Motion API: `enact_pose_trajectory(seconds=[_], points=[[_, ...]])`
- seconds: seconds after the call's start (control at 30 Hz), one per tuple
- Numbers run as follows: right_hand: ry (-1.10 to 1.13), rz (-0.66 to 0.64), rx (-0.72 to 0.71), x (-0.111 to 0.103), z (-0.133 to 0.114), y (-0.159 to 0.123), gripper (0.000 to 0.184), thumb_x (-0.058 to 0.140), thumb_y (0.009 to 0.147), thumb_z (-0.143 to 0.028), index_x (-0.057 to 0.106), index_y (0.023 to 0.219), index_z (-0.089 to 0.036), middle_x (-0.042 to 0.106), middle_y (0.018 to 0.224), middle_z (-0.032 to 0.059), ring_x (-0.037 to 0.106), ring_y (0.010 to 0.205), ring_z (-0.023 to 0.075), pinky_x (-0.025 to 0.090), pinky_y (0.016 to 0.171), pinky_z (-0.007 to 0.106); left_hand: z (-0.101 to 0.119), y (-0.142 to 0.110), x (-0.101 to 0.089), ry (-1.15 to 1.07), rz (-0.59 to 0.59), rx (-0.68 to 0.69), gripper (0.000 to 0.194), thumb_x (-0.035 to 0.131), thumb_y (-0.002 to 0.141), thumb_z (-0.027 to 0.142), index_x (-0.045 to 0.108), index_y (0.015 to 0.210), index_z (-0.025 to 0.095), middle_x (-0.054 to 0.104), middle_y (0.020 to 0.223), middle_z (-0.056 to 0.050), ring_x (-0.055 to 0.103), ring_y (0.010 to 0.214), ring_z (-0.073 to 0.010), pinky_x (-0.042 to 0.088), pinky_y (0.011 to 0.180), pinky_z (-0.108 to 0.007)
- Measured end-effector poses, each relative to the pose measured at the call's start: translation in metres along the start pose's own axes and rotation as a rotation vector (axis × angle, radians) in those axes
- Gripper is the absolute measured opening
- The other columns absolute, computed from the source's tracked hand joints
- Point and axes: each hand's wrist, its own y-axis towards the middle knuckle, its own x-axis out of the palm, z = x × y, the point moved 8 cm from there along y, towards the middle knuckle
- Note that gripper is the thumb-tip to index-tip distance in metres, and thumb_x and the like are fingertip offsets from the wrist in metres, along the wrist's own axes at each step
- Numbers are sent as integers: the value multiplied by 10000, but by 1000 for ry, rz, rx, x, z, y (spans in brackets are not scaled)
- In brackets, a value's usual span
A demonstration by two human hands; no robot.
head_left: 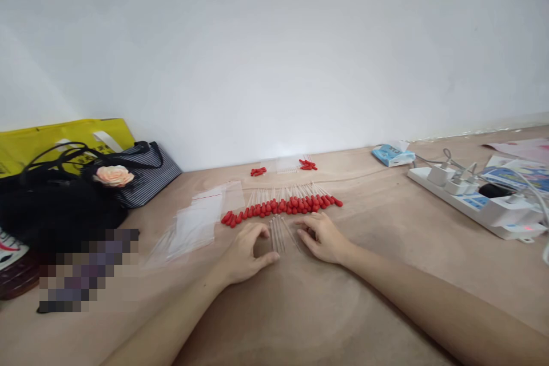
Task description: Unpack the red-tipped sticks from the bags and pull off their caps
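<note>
Between my two hands several thin clear glass tubes (pixel 278 234) lie loosely side by side on the table. My left hand (pixel 246 249) rests at their left, thumb and fingers apart in a curve, holding nothing. On the right, my right hand (pixel 325 238) has loosely bent fingers, spread apart, close to the rightmost tube; whether a fingertip touches it I cannot tell. Just beyond both hands a long row of droppers with red rubber bulbs (pixel 281 206) lies with the bulbs towards me and the clear stems pointing away.
Clear plastic bags (pixel 197 223) lie left of the droppers. Near the wall sit two small groups of red-bulbed droppers (pixel 307 165). A white power strip (pixel 467 203) with plugs and a blue tissue pack (pixel 392 155) are at right. Bags (pixel 146 174) stand at left.
</note>
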Motion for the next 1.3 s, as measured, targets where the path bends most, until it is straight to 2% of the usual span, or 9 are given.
enact_pose_trajectory(seconds=[0.17, 0.33, 0.5, 0.6, 0.73, 0.93, 1.1, 1.2, 1.3], points=[[131, -104, -59, 0, -9, 0, 253, 568, 725, -206, 567, 977, -186, 628, 724, 6, 532, 704, 149, 385, 704, 287, -3, 2, 13, -47, -53, -30, 411, 638, 618, 522, 474, 804, 194, 560, 1044, -90, 524, 925, -238, 436, 754, -378], [162, -118, -90, -1, -14, 0, 269, 579, 723, -229, 560, 989, -188, 636, 816, 31, 537, 746, 161, 390, 689, 286, -3, 5, 15, -48, -41, 9, 314, 581, 704, 456, 475, 853, 201, 566, 1012, -84, 520, 943, -231, 438, 754, -369], [124, -109, -118, 0, -14, 0, 243, 557, 748, -220, 557, 989, -186, 635, 805, 31, 539, 732, 154, 386, 693, 283, -1, 6, 14, -48, -31, 12, 255, 570, 719, 417, 477, 822, 203, 580, 970, -64, 531, 921, -218, 442, 754, -361], [81, -81, -102, 0, -11, 0, 188, 523, 771, -200, 569, 952, -184, 620, 745, 21, 525, 697, 146, 379, 694, 281, -7, 12, 10, -58, 57, -31, 229, 537, 752, 404, 480, 837, 199, 587, 906, -47, 546, 823, -187, 455, 683, -318], [8, -40, -65, -1, -6, 0, 152, 497, 783, -188, 588, 905, -179, 589, 694, 23, 504, 691, 151, 370, 673, 277, -5, 37, 7, -21, 145, 10, 157, 513, 784, 322, 519, 867, 189, 582, 896, -38, 538, 858, -180, 436, 777, -331], [-9, 20, -33, -2, -1, 0, 110, 481, 781, -157, 582, 817, -178, 597, 701, 18, 514, 709, 149, 359, 703, 286, 10, 87, 19, 109, 62, 169, 266, 555, 753, 282, 575, 1007, 202, 558, 907, -53, 536, 865, -202, 436, 789, -351], [-9, 29, -28, -3, 0, 1, 100, 477, 780, -158, 570, 754, -183, 594, 675, 10, 516, 695, 148, 356, 701, 291, 10, 106, 26, 72, 36, 225, 138, 588, 732, 236, 626, 864, 217, 576, 779, -17, 555, 774, -175, 451, 731, -303], [-26, 40, -20, -4, 1, 1, 105, 477, 773, -161, 568, 729, -185, 572, 632, 3, 508, 661, 149, 362, 677, 295, 8, 104, 17, 50, 116, 185, 147, 477, 812, 215, 603, 885, 195, 597, 819, -29, 560, 811, -169, 446, 757, -300], [4, 138, 23, -10, 6, 0, 127, 467, 768, -156, 570, 836, -182, 574, 694, 18, 515, 665, 149, 390, 658, 290, 3, 84, -5, 10, 297, 105, 224, 360, 865, 206, 537, 998, 171, 591, 950, -62, 546, 899, -178, 430, 814, -333]])
